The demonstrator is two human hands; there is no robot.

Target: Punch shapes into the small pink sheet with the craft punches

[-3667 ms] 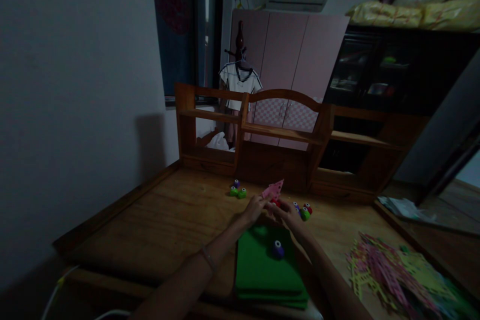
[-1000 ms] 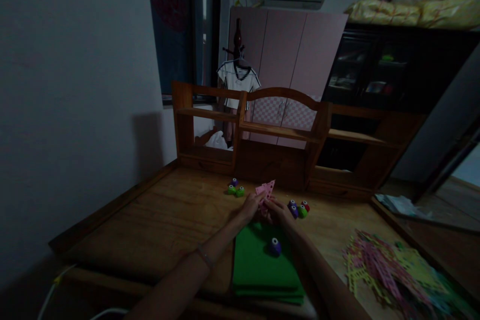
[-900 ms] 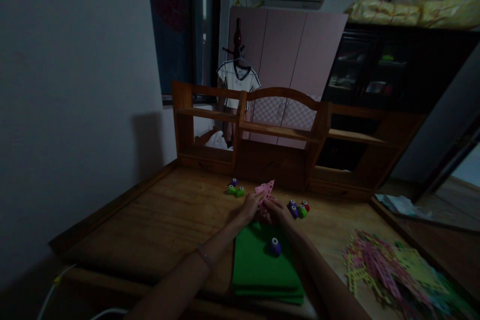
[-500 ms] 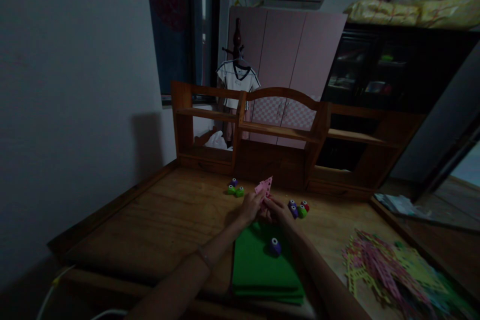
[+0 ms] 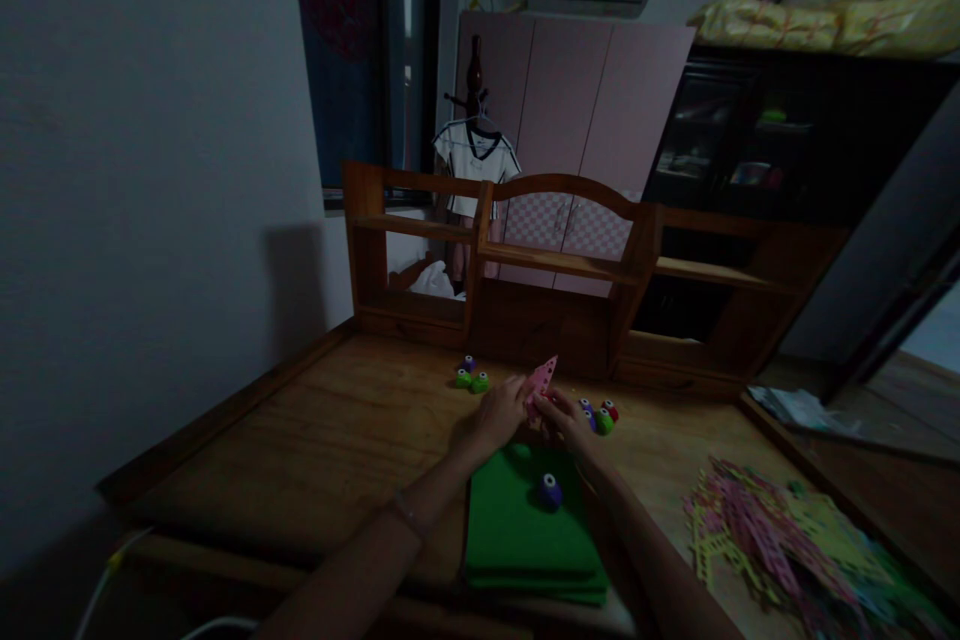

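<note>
Near the middle of the frame, a little below centre, the left hand (image 5: 496,416) and the right hand (image 5: 564,420) meet over the wooden desk (image 5: 330,440). Between them stands a small pink paper sheet (image 5: 541,382), tilted, with its tip pointing up and right. The fingers of both hands close on its lower part, so both are grasping it. Something small seems to sit under the sheet between the fingers, but the picture is too dark to tell what it is.

Just below the hands lies a stack of green sheets (image 5: 517,540), and on it stands a purple craft punch (image 5: 550,490), apart from both hands. Just right of the right hand is a small group of punches (image 5: 601,415), purple, green and red, close together. To the upper left of the left hand there is another group of three punches (image 5: 470,377), two green and one purple, near but not touching.

At the lower right of the frame a heap of punched paper scraps (image 5: 780,540), pink and yellow, is spread on the desk, well apart from the hands. Behind the hands, across the middle of the frame, stands a wooden shelf unit (image 5: 570,265).
</note>
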